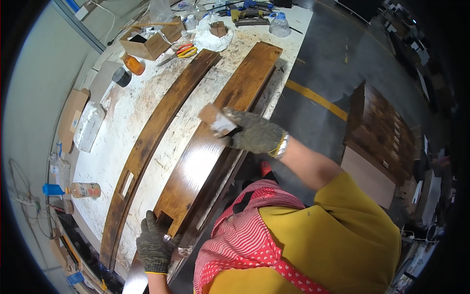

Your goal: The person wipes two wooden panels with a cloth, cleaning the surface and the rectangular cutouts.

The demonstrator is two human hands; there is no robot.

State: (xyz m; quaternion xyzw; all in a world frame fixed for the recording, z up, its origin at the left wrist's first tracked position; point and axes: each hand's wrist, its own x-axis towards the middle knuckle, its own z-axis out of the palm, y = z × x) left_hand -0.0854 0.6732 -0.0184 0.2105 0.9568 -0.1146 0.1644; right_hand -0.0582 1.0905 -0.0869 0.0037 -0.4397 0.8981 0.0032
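My right hand (254, 131), in a dark knitted glove, grips a small tan pad (209, 113) with a white face, held against or just over the broad brown plank (196, 156); contact is hard to tell. My left hand (155, 245), gloved too, lies over the near end of this plank beside a dark rectangular cutout (165, 220), fingers stretched out. A small whitish bit shows by its thumb. To the left, a narrower brown plank (152, 128) with a slot near its lower end lies roughly parallel to the first.
Both planks lie on a stained white table (93, 159). Toward the back are scissors (186, 50), a wooden box (152, 44), an orange bottle (132, 64), a dark jar (121, 77) and power tools (248, 17). A clear bottle (85, 190) stands at left; brown panels (379, 130) are on the right.
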